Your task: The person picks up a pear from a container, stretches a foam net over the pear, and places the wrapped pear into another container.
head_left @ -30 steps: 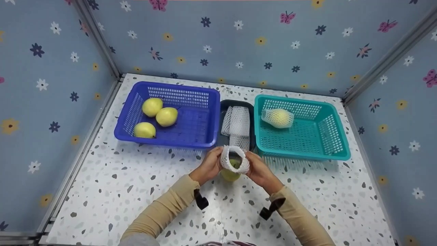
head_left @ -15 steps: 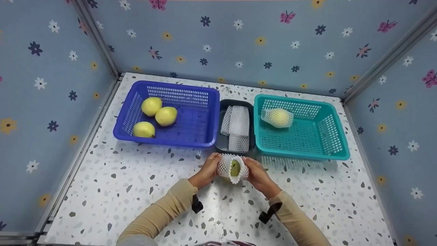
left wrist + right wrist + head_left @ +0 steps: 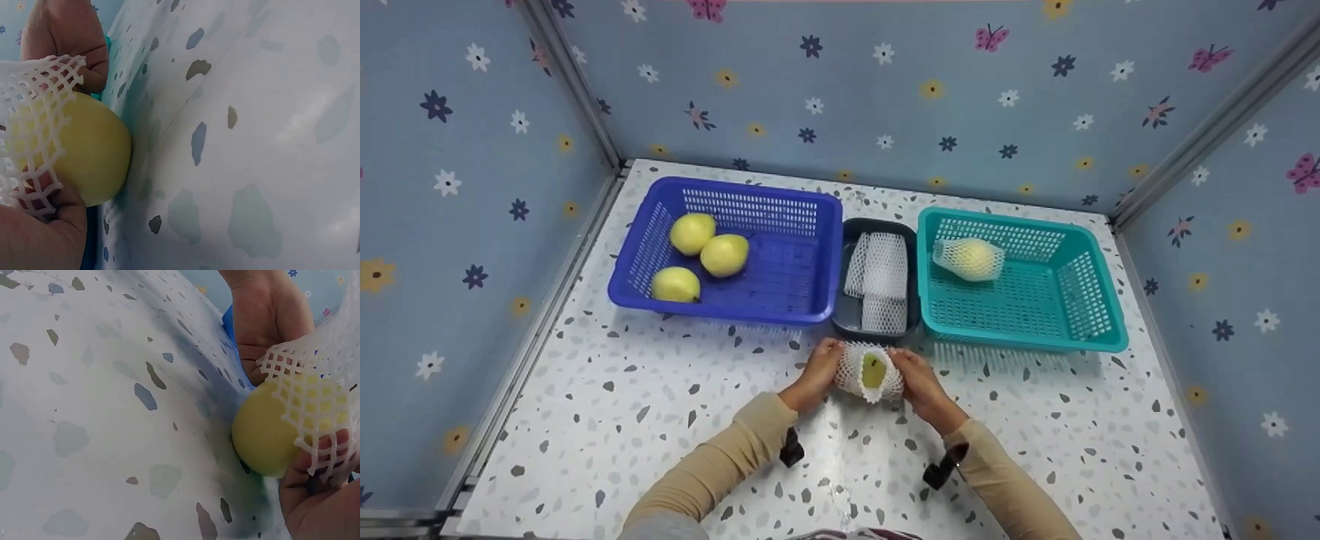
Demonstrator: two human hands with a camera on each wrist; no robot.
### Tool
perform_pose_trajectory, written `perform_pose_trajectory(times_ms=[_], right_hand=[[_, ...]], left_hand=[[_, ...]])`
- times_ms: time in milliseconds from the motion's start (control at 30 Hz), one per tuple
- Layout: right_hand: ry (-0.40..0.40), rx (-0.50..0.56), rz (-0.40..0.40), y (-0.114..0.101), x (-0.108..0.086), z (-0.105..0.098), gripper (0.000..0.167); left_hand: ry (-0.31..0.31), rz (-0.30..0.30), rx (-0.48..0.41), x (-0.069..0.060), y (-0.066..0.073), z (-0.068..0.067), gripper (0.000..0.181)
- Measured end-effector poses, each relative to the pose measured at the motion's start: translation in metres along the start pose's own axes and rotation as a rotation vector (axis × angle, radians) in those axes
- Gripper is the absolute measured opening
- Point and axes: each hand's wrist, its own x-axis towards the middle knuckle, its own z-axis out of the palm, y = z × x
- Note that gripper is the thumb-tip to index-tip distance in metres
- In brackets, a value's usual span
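A yellow pear (image 3: 98, 152) sits on the table in front of me, partly covered by a white foam net sleeve (image 3: 851, 369). In both wrist views the pear's lower part is bare below the sleeve's lattice edge. Seen from the head, its stem end shows through the sleeve's opening. My left hand (image 3: 814, 377) pinches the sleeve's left side, with fingertips inside the mesh against the pear. On the opposite side my right hand (image 3: 924, 384) pinches the sleeve the same way, its fingertips (image 3: 329, 447) showing through the mesh.
A blue basket (image 3: 750, 311) at the left holds three yellow pears (image 3: 724, 256). A dark tray (image 3: 849, 311) with several foam net sleeves (image 3: 886, 266) stands in the middle. The teal basket (image 3: 1020, 341) at the right holds one sleeved pear (image 3: 976, 259). Patterned panels wall the table.
Both hands have lowered the sleeve from above the pear down around it and drawn slightly nearer. Over the last half second the sleeve has slipped only a little further.
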Motion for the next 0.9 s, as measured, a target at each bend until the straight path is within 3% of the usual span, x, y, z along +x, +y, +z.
perform_pose_trajectory(times_ms=[200,300,400,567,633,833,867,900], right_hand=[[0.059,-0.084,-0.015,0.006,0.006,0.002,0.028],[0.082,-0.103,-0.042,0.01,0.01,0.003,0.027],[0.102,-0.13,-0.095,0.014,0.012,0.004,0.021],[0.135,-0.332,-0.253,0.02,0.014,0.004,0.018],[0.141,-0.401,-0.314,0.021,0.014,0.004,0.018],[0.141,-0.573,-0.457,0.021,0.014,0.003,0.017],[0.143,-0.612,-0.477,0.021,0.015,0.003,0.02],[0.145,-0.646,-0.492,0.021,0.015,0.003,0.023]], left_hand=[[0.013,0.144,0.046,0.079,-0.127,-0.013,0.031],[0.025,0.168,0.12,0.095,-0.152,-0.014,0.03],[0.052,0.17,0.207,0.102,-0.161,-0.013,0.024],[0.096,0.301,0.312,0.113,-0.183,-0.012,0.022],[0.104,0.345,0.364,0.105,-0.171,-0.01,0.021],[0.139,0.361,0.487,0.016,-0.032,0.005,0.012],[0.142,0.332,0.498,0.004,-0.012,0.007,0.012],[0.156,0.321,0.514,0.003,-0.008,0.01,0.011]])
